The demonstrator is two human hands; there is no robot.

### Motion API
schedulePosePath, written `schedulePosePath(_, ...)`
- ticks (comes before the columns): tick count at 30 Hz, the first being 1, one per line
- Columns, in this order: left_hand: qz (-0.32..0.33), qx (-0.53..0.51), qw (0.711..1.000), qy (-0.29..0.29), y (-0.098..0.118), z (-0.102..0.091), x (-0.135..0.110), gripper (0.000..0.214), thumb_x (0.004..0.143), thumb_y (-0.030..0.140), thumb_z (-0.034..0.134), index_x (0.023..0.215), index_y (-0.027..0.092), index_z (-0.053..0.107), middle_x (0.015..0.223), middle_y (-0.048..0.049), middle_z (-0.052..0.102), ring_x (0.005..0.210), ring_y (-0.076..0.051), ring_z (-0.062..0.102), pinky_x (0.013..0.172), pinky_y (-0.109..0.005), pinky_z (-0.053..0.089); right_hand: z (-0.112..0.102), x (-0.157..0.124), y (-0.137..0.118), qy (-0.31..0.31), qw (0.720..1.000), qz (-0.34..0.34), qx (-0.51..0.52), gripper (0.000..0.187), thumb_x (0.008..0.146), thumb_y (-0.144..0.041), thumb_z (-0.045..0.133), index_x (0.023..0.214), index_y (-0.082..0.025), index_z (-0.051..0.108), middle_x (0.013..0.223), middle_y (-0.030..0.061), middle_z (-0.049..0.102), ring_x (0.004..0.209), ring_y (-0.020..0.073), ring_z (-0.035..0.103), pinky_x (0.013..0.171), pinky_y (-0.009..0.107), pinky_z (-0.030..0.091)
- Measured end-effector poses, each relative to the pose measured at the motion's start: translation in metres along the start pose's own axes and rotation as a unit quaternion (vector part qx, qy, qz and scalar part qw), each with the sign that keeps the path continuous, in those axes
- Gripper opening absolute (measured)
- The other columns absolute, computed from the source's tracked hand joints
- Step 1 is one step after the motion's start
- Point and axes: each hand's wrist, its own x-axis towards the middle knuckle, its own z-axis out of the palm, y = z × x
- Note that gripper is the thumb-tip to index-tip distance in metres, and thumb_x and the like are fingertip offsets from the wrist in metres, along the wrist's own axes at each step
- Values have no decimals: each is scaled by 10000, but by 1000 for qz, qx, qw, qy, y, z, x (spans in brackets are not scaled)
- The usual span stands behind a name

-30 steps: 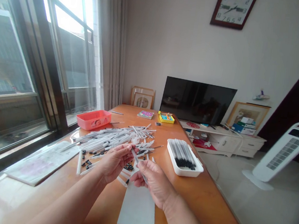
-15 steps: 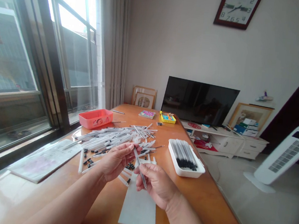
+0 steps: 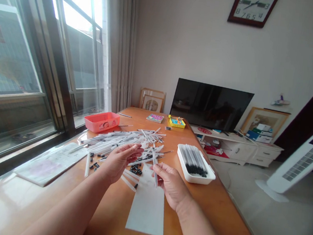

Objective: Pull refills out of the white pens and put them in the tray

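My right hand (image 3: 171, 181) grips a clear pen barrel (image 3: 154, 155), which stands tilted above a white sheet (image 3: 146, 212). To its left, my left hand (image 3: 120, 161) is apart from the barrel, with thumb and fingertips pinched together. Whether something small sits between those fingertips I cannot make out. Just beyond both hands lies a loose heap of translucent pen parts (image 3: 120, 140). Small black caps (image 3: 136, 168) are scattered by the left hand. On the right, a white tray (image 3: 198, 179) holds rows of pens with black ends.
A red plastic box (image 3: 102, 122) stands at the table's left edge, with a booklet (image 3: 50, 166) nearer me. Toward the far end lie a colourful book (image 3: 155, 118) and a yellow box (image 3: 176, 123). A tower fan (image 3: 294, 167) stands on the floor at right.
The left hand has let go of the pen barrel and drawn slightly left. My right hand has moved a little up and right, holding the barrel more upright.
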Motion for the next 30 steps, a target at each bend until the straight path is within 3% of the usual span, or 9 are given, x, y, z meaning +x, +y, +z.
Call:
schedulePosePath(7,54,67,986,145,8,-33,16,400,698,441,829,972,170,723,941,-93,751,870,-197,665,800,-291,451,-15,13,8,90,995,-9,37,378,717,-487,799,876,-162,691,716,7,618,606,104,468,557,230,336)
schedulePosePath(12,129,228,952,159,-8,-46,27,253,691,371,804,868,198,751,768,-57,717,790,-231,614,760,-312,411,-17,16,12,114,992,-19,41,364,699,-484,809,806,-169,662,689,0,607,559,98,446,531,239,321)
schedulePosePath(14,150,340,918,138,-17,-47,31,131,706,327,771,804,240,762,765,-58,708,830,-260,598,795,-336,400,-17,17,13,111,993,-25,36,362,704,-488,803,800,-168,662,690,5,610,561,103,452,528,242,323)
schedulePosePath(16,171,455,866,119,-24,-46,34,65,736,296,724,775,272,770,831,-77,710,917,-294,572,844,-360,378,-18,17,14,111,993,-30,31,357,710,-489,797,798,-168,667,686,6,610,568,107,459,529,243,329)
schedulePosePath(19,180,587,782,102,-31,-43,37,119,782,304,662,786,284,779,936,-111,694,1004,-339,516,877,-403,338,-18,17,14,111,993,-30,27,347,730,-482,783,815,-163,677,687,6,609,571,102,457,527,236,328)
schedulePosePath(21,174,629,752,94,-34,-40,39,151,801,336,641,812,282,782,972,-127,675,1018,-356,495,880,-426,319,-17,16,14,112,993,-30,26,345,741,-478,776,827,-158,680,686,6,610,568,97,453,526,231,326)
schedulePosePath(25,155,645,741,102,-39,-38,42,185,802,382,635,832,275,782,981,-141,651,1017,-372,482,876,-450,305,-14,14,11,111,993,-29,26,352,736,-481,778,827,-155,681,683,4,615,562,91,454,530,228,330)
schedulePosePath(30,142,645,742,116,-41,-37,43,151,798,326,622,774,259,755,951,-138,661,1014,-366,486,887,-459,298,-13,14,13,104,994,-25,18,359,751,-491,766,852,-153,699,699,7,622,575,91,464,535,224,337)
